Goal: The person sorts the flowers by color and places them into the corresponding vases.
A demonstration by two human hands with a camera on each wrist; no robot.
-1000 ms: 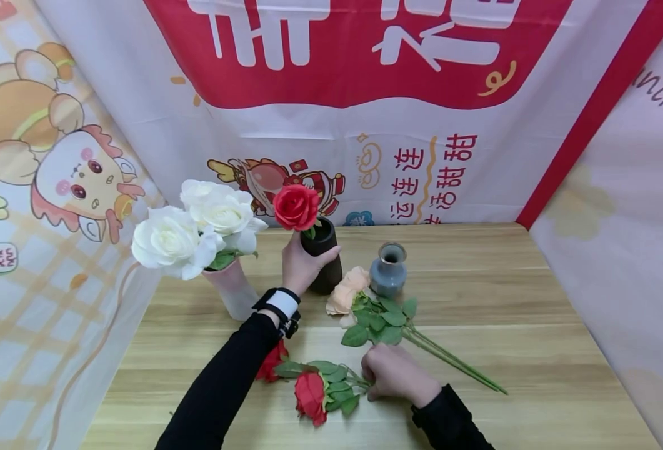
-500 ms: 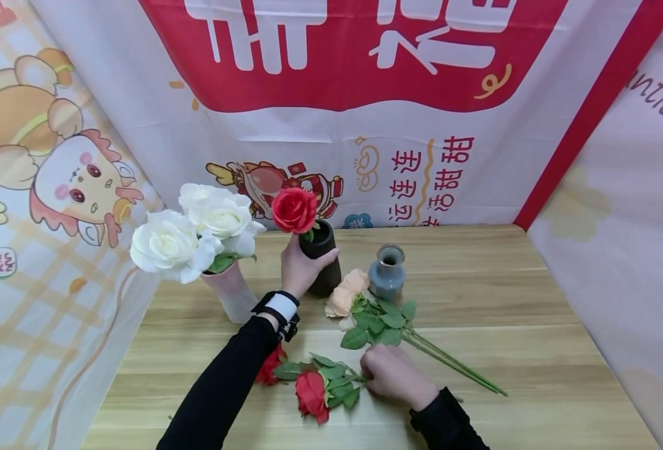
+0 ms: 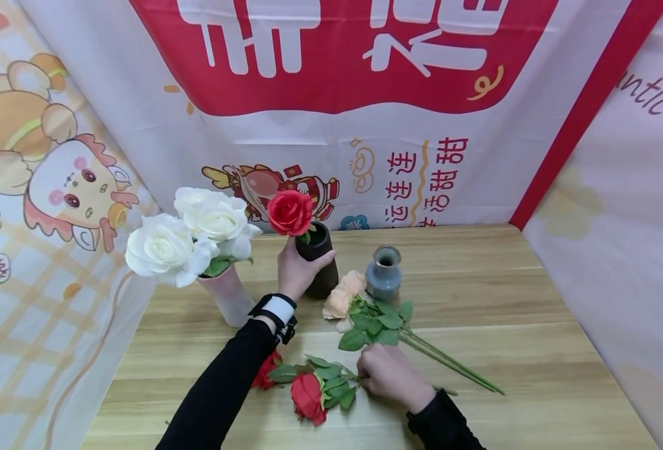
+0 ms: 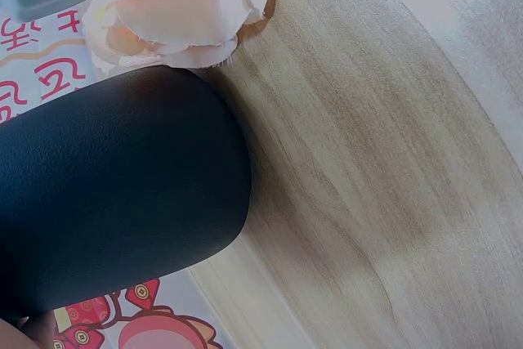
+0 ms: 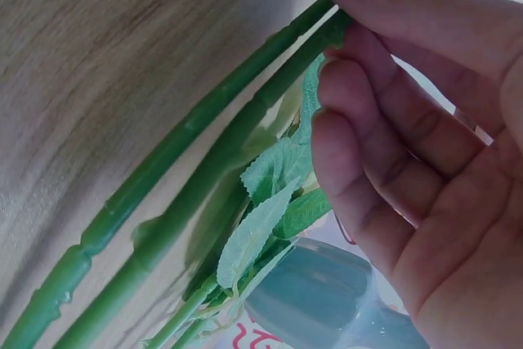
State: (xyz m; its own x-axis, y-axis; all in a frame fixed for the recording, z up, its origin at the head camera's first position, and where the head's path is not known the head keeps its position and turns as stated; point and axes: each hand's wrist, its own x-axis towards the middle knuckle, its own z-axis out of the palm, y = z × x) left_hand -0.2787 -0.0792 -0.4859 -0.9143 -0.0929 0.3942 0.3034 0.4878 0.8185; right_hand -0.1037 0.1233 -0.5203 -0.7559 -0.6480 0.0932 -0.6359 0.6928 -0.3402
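Observation:
My left hand (image 3: 297, 270) grips the side of a dark cylindrical vase (image 3: 324, 281), its thumb reaching across the front. One red rose (image 3: 290, 212) rises at the mouth of that vase, leaning left. The vase body (image 4: 122, 185) fills much of the left wrist view. Lower down, my right hand (image 3: 390, 375) pinches the stems of two red roses whose blooms point left. The nearer bloom (image 3: 307, 400) shows whole; the farther bloom (image 3: 265, 372) is partly behind the left sleeve. Two green stems (image 5: 194, 120) run from the thumb and fingertips in the right wrist view.
Peach flowers (image 3: 342, 299) lie behind the right hand, their stems stretching right. A blue-grey vase (image 3: 384, 276) stands behind them. At the left, a pink-and-white vase (image 3: 230, 297) holds white roses (image 3: 165, 247). A printed cloth (image 3: 286, 134) hangs at the table's back edge.
The head view has shifted slightly. Both hands keep their grips, and the red rose stays in the dark vase. More of a stem end now shows beyond my right wrist.

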